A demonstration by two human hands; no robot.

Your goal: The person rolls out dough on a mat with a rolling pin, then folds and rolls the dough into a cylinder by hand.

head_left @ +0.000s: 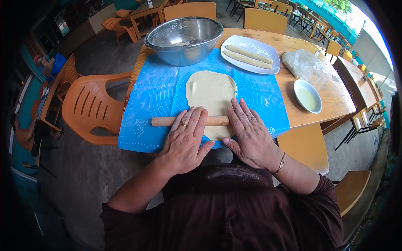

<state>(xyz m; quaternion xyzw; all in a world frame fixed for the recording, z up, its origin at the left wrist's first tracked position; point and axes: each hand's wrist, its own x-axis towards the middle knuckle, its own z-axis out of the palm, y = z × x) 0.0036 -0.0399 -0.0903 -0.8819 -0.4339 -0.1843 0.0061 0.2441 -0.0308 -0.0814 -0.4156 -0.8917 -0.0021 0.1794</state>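
A sheet of pale dough (pixel 210 90) lies flat on the blue baking mat (pixel 144 94), its near end reaching down between my hands. Across its lower part rests a wooden rolling pin (pixel 217 121). My left hand (pixel 183 142) lies on the pin's left portion, fingers stretched out over it and a ring on one finger. On the pin's right end is my right hand (pixel 251 140), also flat, with its fingers reaching beyond the pin beside the dough's edge. Both palms face down, and neither hand is wrapped round the pin.
Behind the dough stands a large metal bowl (pixel 180 54). A white plate (pixel 270 71) holds two dough strips (pixel 248 58) and white flour. To the right are a plastic bag (pixel 303 65) and a small bowl (pixel 307 97) of pale liquid. An orange chair (pixel 90 106) stands left of the table.
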